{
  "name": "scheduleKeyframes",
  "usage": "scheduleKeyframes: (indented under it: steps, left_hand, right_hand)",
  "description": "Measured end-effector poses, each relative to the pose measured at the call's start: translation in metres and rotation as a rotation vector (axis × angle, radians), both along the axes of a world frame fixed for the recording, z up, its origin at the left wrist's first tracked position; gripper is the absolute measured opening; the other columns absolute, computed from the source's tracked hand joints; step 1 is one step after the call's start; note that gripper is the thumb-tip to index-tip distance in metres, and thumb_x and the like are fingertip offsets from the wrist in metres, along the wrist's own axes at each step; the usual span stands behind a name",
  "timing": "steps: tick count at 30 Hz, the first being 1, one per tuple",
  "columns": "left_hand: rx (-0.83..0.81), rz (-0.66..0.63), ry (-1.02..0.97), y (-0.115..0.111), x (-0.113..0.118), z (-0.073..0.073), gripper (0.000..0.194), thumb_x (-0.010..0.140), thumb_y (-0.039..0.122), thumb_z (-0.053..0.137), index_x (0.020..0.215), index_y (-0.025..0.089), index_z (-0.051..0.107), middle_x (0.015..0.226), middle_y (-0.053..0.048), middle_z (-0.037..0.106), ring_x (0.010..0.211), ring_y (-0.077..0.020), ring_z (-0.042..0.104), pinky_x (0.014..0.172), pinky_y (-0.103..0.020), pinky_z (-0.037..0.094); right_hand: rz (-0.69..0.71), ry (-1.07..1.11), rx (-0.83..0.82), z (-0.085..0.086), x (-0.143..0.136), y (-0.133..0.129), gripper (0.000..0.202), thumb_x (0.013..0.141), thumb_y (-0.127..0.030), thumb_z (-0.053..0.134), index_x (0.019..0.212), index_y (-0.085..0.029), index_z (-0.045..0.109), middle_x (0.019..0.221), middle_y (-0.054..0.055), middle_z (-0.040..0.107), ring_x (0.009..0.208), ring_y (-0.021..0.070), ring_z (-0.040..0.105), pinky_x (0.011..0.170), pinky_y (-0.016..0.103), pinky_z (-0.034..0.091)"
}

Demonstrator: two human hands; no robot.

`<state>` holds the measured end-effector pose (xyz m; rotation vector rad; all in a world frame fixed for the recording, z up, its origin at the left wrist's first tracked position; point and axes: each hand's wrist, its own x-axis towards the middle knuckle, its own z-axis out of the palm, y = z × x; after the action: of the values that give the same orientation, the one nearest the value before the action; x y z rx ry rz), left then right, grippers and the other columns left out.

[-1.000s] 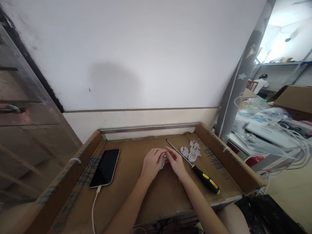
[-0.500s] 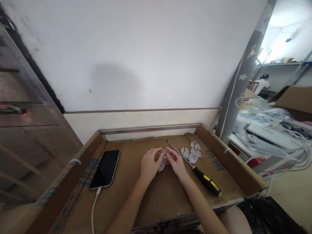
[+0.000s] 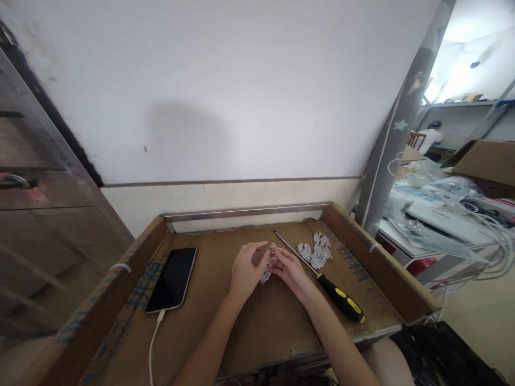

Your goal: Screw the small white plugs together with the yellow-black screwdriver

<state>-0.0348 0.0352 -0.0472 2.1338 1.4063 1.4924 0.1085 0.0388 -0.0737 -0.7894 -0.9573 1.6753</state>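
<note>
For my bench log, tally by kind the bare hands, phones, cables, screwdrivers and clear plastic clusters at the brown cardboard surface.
Bare left hand and right hand: 2
Black-screened rectangular phone: 1
Thin white cable: 1
Black-and-yellow screwdriver: 1
Cluster of clear plastic pronged pieces: 1
Total: 6, excluding held clear plastic

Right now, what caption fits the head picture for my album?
Left hand and right hand at a clear part, between phone and screwdriver.

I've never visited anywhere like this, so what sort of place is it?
Probably a small workshop: a screwdriver lies near clear plastic parts with metal prongs, on a cardboard-lined worktop.
</note>
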Motion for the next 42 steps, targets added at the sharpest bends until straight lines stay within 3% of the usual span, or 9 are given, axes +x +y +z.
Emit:
scheduleKeyframes:
  steps: [5, 9, 15, 20, 28, 31, 35, 42]
  left_hand:
    - [-0.096, -0.082, 0.112, -0.003, -0.020, 0.001, 0.014, 0.076, 0.013, 0.052, 0.078, 0.021, 0.063, 0.093, -0.002, 0.068, 0.091, -0.0190, 0.060, 0.083, -0.035, 0.046]
    - [-0.197, -0.134, 0.326, -0.012, -0.025, -0.001, 0.019, 0.072, 0.010, 0.054, 0.079, 0.023, 0.065, 0.093, 0.000, 0.068, 0.091, -0.0203, 0.060, 0.084, -0.038, 0.042]
    - [-0.227, -0.076, 0.433, -0.017, -0.019, 0.000, 0.013, 0.081, 0.027, 0.058, 0.090, 0.024, 0.065, 0.096, -0.002, 0.067, 0.094, -0.0218, 0.057, 0.088, -0.039, 0.037]
    - [-0.262, -0.070, 0.481, -0.017, -0.022, 0.001, 0.035, 0.077, 0.048, 0.064, 0.101, 0.023, 0.063, 0.103, -0.003, 0.065, 0.100, -0.0242, 0.054, 0.089, -0.039, 0.036]
    - [-0.310, -0.007, 0.504, -0.016, -0.021, 0.005, 0.041, 0.068, 0.055, 0.069, 0.084, 0.019, 0.058, 0.091, -0.004, 0.066, 0.093, -0.0262, 0.057, 0.082, -0.038, 0.039]
    - [-0.323, -0.006, 0.456, -0.016, -0.020, 0.006, 0.049, 0.067, 0.050, 0.073, 0.102, 0.020, 0.055, 0.101, -0.005, 0.066, 0.096, -0.0270, 0.059, 0.083, -0.038, 0.040]
    - [-0.346, -0.053, 0.373, -0.015, -0.019, 0.004, 0.077, 0.069, 0.039, 0.074, 0.133, 0.023, 0.036, 0.120, -0.007, 0.061, 0.108, -0.0276, 0.057, 0.090, -0.040, 0.039]
    - [-0.356, -0.156, 0.286, -0.016, -0.014, -0.003, 0.074, 0.073, 0.028, 0.068, 0.138, 0.024, 0.032, 0.129, -0.009, 0.054, 0.114, -0.0258, 0.054, 0.094, -0.040, 0.043]
  right_hand:
    - [-0.057, 0.057, -0.022, 0.001, 0.006, 0.003, 0.030, 0.089, -0.036, 0.052, 0.110, -0.014, 0.054, 0.100, 0.005, 0.059, 0.082, 0.0131, 0.059, 0.071, 0.032, 0.052]
    - [-0.070, 0.098, -0.044, 0.003, 0.008, 0.002, 0.031, 0.089, -0.036, 0.052, 0.110, -0.014, 0.054, 0.099, 0.005, 0.059, 0.080, 0.0127, 0.059, 0.070, 0.031, 0.052]
    - [-0.074, 0.124, -0.061, 0.005, 0.008, 0.001, 0.032, 0.089, -0.036, 0.052, 0.114, -0.014, 0.053, 0.101, 0.005, 0.058, 0.080, 0.0127, 0.058, 0.069, 0.030, 0.052]
    - [-0.064, 0.079, -0.043, 0.005, 0.007, 0.001, 0.031, 0.089, -0.035, 0.052, 0.113, -0.014, 0.053, 0.101, 0.005, 0.058, 0.080, 0.0126, 0.058, 0.069, 0.030, 0.052]
    - [-0.120, -0.141, 0.060, -0.005, 0.004, 0.005, 0.032, 0.089, -0.036, 0.052, 0.113, -0.014, 0.053, 0.101, 0.005, 0.059, 0.080, 0.0129, 0.059, 0.069, 0.030, 0.052]
    - [-0.177, -0.256, 0.147, -0.008, 0.000, 0.005, 0.031, 0.089, -0.035, 0.053, 0.112, -0.014, 0.053, 0.102, 0.005, 0.059, 0.082, 0.0133, 0.059, 0.069, 0.031, 0.053]
    - [-0.263, -0.415, 0.281, -0.008, -0.007, 0.000, 0.029, 0.088, -0.034, 0.053, 0.110, -0.014, 0.055, 0.101, 0.005, 0.059, 0.082, 0.0133, 0.059, 0.071, 0.031, 0.052]
    - [-0.304, -0.623, 0.416, -0.004, -0.012, -0.007, 0.027, 0.089, -0.035, 0.053, 0.105, -0.014, 0.056, 0.095, 0.004, 0.060, 0.077, 0.0118, 0.058, 0.069, 0.030, 0.052]
